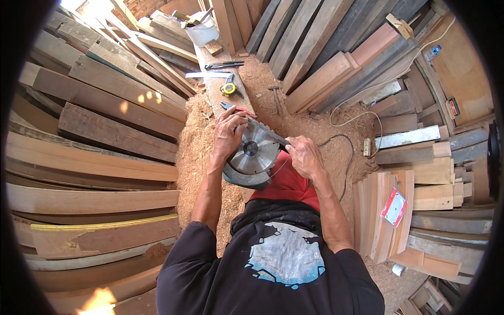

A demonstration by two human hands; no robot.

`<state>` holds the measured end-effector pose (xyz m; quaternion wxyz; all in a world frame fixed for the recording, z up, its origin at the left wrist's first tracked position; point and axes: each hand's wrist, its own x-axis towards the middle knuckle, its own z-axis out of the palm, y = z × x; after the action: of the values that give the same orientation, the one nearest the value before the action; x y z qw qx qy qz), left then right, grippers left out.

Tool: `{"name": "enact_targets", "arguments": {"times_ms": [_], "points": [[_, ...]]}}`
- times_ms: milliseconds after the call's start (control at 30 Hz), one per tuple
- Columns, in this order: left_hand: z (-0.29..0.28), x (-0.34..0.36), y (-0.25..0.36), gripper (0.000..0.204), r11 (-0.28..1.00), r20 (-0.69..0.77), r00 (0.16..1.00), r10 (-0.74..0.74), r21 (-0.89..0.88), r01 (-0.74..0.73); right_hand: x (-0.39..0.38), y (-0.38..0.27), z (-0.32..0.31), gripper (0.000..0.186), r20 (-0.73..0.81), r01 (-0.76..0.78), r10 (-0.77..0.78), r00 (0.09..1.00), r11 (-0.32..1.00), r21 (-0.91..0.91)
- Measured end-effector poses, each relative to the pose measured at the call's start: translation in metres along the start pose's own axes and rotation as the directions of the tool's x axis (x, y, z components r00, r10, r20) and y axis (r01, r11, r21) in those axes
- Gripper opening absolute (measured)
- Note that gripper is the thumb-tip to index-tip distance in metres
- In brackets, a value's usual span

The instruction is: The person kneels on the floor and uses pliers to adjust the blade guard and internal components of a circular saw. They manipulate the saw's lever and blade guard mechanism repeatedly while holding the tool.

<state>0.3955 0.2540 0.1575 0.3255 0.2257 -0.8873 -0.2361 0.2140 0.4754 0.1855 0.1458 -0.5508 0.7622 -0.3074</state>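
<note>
Our left grip (229, 131), curled, holds the circular saw (248, 180) beside the blade's (265, 151) upper-left rim; our right grip (305, 157) is closed on a dark bar (279, 140) right of the blade. We judge the blade seated on the saw; whether fastening remains, we cannot tell.

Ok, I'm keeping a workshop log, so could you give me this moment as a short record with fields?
Left hand: fingers bent at the upper-left edge of the round saw blade; exact grip unclear
Right hand: closed around a dark, narrow tool at the blade's right side
Plank ahead: yellow-and-black tape measure on it
Far end: white bucket with tools
Ground: sawdust, hammer
</note>
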Motion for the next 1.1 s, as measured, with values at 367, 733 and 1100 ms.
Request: {"name": "enact_targets", "arguments": {"times_ms": [367,733,1100], "points": [[-0.004,0.018,0.003,0.013,0.982,0.057,0.989,0.135,-0.144,-0.126,-0.019,-0.001,0.006,0.03,-0.04,-0.016,0.023,0.999,0.986,0.169],[0.0,0.015,0.002,0.016,0.979,0.032,0.983,0.18,-0.105,-0.176,-0.03,0.01,-0.008,0.04,-0.058,-0.193,0.272,0.96,0.8,0.568],[0.012,0.02,0.0,0.016,0.983,0.052,0.988,0.146,-0.118,-0.139,-0.067,-0.149,-0.175,0.037,-0.394,0.446,-0.209,0.895,0.436,0.782]]}}
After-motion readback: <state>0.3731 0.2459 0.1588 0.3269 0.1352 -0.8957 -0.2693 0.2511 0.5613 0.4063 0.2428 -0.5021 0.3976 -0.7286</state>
